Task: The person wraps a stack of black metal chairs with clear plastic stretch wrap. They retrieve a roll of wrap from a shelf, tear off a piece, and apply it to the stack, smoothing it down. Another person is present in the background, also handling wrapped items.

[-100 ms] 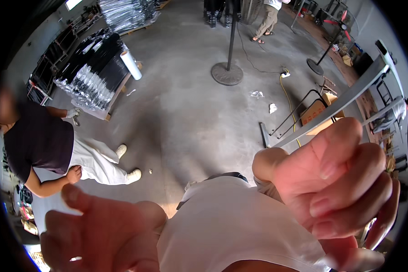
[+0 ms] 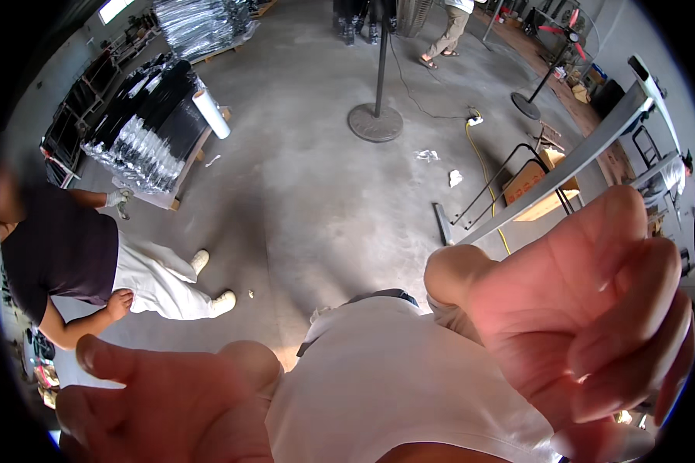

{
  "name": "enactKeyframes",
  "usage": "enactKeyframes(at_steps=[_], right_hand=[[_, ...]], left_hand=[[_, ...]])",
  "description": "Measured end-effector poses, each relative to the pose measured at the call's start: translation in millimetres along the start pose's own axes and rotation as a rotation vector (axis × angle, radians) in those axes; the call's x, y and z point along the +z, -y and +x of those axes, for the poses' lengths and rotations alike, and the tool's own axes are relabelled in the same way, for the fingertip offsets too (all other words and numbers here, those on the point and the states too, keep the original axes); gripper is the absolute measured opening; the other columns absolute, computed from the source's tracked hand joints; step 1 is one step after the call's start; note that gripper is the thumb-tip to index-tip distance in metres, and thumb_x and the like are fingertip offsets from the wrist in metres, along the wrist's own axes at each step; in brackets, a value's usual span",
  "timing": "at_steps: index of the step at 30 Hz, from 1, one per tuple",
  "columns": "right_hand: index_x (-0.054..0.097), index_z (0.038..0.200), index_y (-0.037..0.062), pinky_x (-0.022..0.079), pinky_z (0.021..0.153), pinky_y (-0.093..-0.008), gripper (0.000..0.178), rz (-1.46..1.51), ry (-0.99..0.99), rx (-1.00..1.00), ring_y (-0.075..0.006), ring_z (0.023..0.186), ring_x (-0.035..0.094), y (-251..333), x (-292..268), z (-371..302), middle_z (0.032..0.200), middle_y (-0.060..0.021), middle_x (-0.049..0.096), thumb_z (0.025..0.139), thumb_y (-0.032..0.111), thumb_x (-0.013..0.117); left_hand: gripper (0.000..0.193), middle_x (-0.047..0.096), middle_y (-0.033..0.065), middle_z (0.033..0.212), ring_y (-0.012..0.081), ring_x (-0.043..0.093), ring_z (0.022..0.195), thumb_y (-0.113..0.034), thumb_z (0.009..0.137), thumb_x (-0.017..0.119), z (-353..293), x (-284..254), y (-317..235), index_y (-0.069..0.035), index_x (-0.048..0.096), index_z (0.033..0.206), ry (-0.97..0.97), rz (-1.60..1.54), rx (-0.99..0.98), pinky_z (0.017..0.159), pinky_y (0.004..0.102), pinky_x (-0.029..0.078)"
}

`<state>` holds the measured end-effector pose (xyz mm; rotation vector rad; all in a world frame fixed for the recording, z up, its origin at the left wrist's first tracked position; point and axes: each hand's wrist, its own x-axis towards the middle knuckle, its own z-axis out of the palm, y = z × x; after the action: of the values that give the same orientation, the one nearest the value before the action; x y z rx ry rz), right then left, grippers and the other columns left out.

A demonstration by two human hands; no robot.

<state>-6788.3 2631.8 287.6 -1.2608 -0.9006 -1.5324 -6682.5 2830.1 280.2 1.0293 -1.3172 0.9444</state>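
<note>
Both of my hands are raised close to the camera, on either side of my white shirt (image 2: 394, 378). Palm facing me, my left hand (image 2: 162, 401) is at the lower left with its thumb stretched away from the fingers. It holds nothing, and its lower part is cut off by the picture's edge. My right hand (image 2: 579, 309), at the right, is also bare; its fingers are loosely bent and apart. Behind the right wrist, a grey metal frame (image 2: 552, 181) slants up to the right. It looks farther off than the hand, and I see no contact.
A person (image 2: 62, 239) in a dark top stands at left. Beyond are a film-wrapped pallet stack (image 2: 147, 139), a white film roll (image 2: 211, 114) and a round stand base (image 2: 375, 122). A yellow cable (image 2: 476, 154) runs by a cardboard box (image 2: 533, 185). A pedestal fan (image 2: 567, 38) stands far right.
Both hands have moved slightly outward. The right hand's fingers have opened a little and its palm shows more. The background has shifted slightly left in the picture.
</note>
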Motion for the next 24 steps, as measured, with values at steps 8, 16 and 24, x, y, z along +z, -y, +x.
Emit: enactKeyframes(at_steps=[8, 16, 24], right_hand=[[0.057, 0.088, 0.0148, 0.027, 0.065, -0.0257, 0.020, -0.019, -0.071, -0.083, -0.0066, 0.063, 0.044, 18, -1, 13, 0.068, 0.0082, 0.054, 0.071, 0.019, 0.067], [0.056, 0.087, 0.0134, 0.026, 0.065, -0.0251, 0.019, 0.009, -0.169, -0.158, -0.0066, 0.065, 0.044, 15, 10, 21, 0.071, 0.0079, 0.053, 0.071, 0.017, 0.066], [0.047, 0.105, -0.0001, 0.042, 0.079, -0.0292, 0.024, 0.086, -0.158, 0.639, -0.0149, 0.087, 0.053, -80, 1, -48, 0.092, -0.0099, 0.055, 0.090, 0.019, 0.043]], left_hand=[[0.090, 0.029, 0.0001, 0.124, 0.0171, 0.035, 0.109, -0.049, 0.065, 0.068, -3, 22, -1, -0.012, 0.020, 0.132, -0.106, -0.136, 0.039, 0.099, 0.0457, 0.023], [0.094, 0.030, 0.0026, 0.123, 0.0196, 0.032, 0.112, -0.049, 0.067, 0.067, 16, 16, 15, -0.013, 0.012, 0.135, 0.103, -0.307, -0.005, 0.098, 0.0452, 0.024], [0.051, 0.039, 0.0195, 0.122, 0.0270, 0.043, 0.108, -0.030, 0.088, 0.044, -46, 82, 51, 0.010, 0.037, 0.119, 0.059, -0.120, -0.476, 0.090, 0.0369, 0.037]])
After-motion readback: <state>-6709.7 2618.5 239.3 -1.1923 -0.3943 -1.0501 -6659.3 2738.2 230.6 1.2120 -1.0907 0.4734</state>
